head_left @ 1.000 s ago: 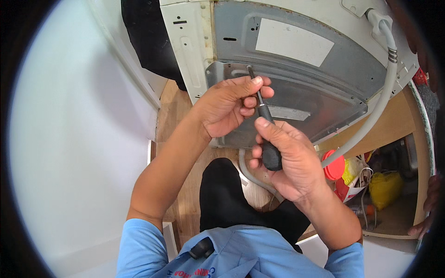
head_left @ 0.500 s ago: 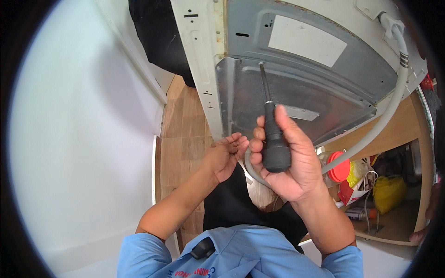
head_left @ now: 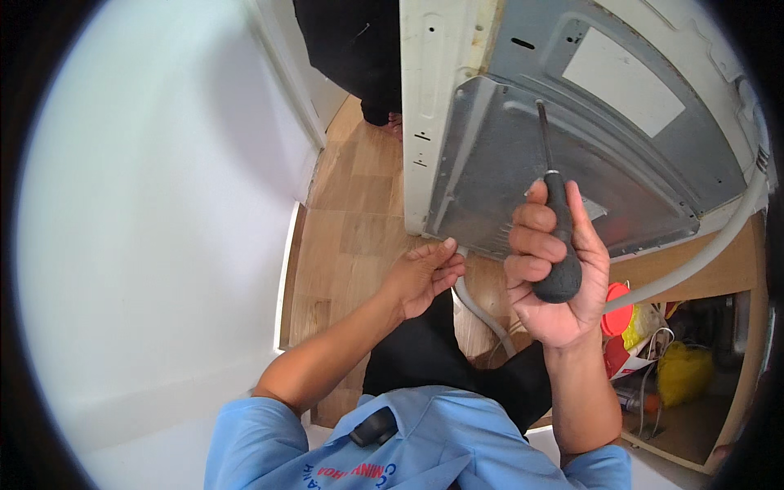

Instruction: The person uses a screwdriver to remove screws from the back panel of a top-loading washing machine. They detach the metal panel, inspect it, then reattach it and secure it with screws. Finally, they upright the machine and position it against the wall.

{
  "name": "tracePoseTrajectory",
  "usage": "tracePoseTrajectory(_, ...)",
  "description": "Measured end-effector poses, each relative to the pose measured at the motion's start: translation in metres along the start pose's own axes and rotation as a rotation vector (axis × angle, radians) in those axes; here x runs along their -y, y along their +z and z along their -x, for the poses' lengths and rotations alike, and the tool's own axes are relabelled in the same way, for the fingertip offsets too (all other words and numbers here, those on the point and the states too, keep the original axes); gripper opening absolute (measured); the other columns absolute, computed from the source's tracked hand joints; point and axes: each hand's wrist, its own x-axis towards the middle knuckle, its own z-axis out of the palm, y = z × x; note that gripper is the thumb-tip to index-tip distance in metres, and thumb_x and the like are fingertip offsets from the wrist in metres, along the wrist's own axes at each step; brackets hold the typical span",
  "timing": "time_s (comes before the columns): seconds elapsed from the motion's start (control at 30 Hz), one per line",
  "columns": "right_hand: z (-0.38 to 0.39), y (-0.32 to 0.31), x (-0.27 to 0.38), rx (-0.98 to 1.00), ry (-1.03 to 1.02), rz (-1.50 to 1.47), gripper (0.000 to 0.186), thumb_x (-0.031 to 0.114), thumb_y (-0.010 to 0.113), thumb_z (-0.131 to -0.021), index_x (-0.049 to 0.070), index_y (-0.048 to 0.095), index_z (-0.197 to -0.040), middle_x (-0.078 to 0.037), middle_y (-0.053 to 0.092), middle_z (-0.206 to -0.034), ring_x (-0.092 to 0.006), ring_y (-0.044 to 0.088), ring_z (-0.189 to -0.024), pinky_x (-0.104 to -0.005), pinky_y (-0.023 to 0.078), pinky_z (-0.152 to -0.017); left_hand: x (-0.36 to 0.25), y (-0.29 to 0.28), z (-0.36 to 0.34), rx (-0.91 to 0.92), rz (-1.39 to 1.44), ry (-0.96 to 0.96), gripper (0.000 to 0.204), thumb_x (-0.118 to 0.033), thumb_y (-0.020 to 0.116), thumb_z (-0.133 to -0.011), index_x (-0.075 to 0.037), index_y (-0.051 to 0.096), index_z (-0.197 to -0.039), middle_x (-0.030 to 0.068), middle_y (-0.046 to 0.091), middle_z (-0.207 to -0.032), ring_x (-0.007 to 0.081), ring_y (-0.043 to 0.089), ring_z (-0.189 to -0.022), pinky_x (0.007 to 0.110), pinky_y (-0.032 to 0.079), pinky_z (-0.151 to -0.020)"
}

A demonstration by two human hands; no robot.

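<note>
My right hand (head_left: 563,269) is wrapped around the black handle of a screwdriver (head_left: 559,237). Its long metal shaft points away from me, and the tip meets a spot near the top edge of a grey metal back panel (head_left: 506,163). That panel is set in the white casing of a large appliance (head_left: 430,106). My left hand (head_left: 425,278) is by the panel's lower left corner, its thumb and forefinger together and the other fingers curled. Whether anything small is between them I cannot make out. A grey hose (head_left: 482,314) runs down just beside it.
Another grey hose (head_left: 702,261) curves along the appliance's right side. At the right, an open cabinet (head_left: 747,343) holds a red-lidded jar (head_left: 616,310) and a yellow bag (head_left: 684,371). Someone in black clothing (head_left: 351,49) stands beyond the casing. A white wall (head_left: 147,245) bounds the left.
The appliance and my right hand with the screwdriver now appear farther right in view. My left thumb and forefinger have come together. More of the wooden floor and the other person's foot show.
</note>
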Motion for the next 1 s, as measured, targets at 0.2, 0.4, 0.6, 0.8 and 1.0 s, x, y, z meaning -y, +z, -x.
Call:
tracePoseTrajectory(0.2, 0.019, -0.01, -0.035, -0.291, -0.073, 0.886, 0.04, 0.037, 0.046, -0.104, 0.0, 0.059, -0.108, -0.006, 0.062, -0.081, -0.0152, 0.059, -0.056, -0.0255, 0.047, -0.052, -0.017, 0.002, -0.007, 0.118, 0.149, 0.23, 0.024, -0.027, 0.069, -0.093, -0.006, 0.063, -0.102, 0.0061, 0.067, -0.097, 0.0173, 0.068, -0.092, 0.028, 0.059, -0.078)
tracePoseTrajectory(0.4, 0.026, -0.117, -0.055, -0.566, 0.041, 1.79, 0.033, 0.031, 0.057, -0.099, -0.001, 0.065, -0.1, -0.012, 0.065, -0.072, -0.0217, 0.064, -0.062, -0.0322, 0.049, -0.06, -0.035, -0.003, -0.007, 0.146, 0.14, 0.228, 0.029, -0.032, 0.064, -0.096, -0.005, 0.061, -0.106, 0.0094, 0.065, -0.104, 0.0227, 0.066, -0.1, 0.035, 0.056, -0.088)
tracePoseTrajectory(0.6, 0.033, -0.142, -0.063, -0.687, 0.175, 1.662, 0.031, 0.028, 0.06, -0.096, -0.002, 0.064, -0.093, -0.02, 0.063, -0.069, -0.0296, 0.064, -0.066, -0.0408, 0.048, -0.065, 0.004, -0.038, -0.005, 0.042, 0.021, 0.105, 0.029, -0.034, 0.065, -0.095, -0.006, 0.062, -0.105, 0.0108, 0.065, -0.105, 0.0246, 0.066, -0.102, 0.037, 0.056, -0.088)
tracePoseTrajectory(0.8, 0.043, -0.154, -0.062, -0.532, 0.165, 1.99, 0.03, 0.026, 0.06, -0.096, -0.003, 0.064, -0.093, -0.024, 0.059, -0.069, -0.0337, 0.059, -0.062, -0.0417, 0.045, -0.062, 0.031, -0.058, -0.01, -0.025, 0.051, 0.095, 0.033, -0.035, 0.066, -0.095, -0.005, 0.062, -0.106, 0.0108, 0.068, -0.102, 0.0236, 0.069, -0.096, 0.037, 0.057, -0.084)
tracePoseTrajectory(1.0, 0.048, -0.171, -0.067, -0.621, 0.339, 1.84, 0.032, 0.028, 0.06, -0.097, -0.003, 0.065, -0.097, -0.019, 0.06, -0.066, -0.0235, 0.058, -0.058, -0.0393, 0.046, -0.059, 0.04, -0.074, -0.005, -0.057, -0.006, 0.051, 0.033, -0.035, 0.066, -0.095, -0.004, 0.062, -0.107, 0.0112, 0.068, -0.101, 0.0234, 0.069, -0.096, 0.037, 0.057, -0.084)
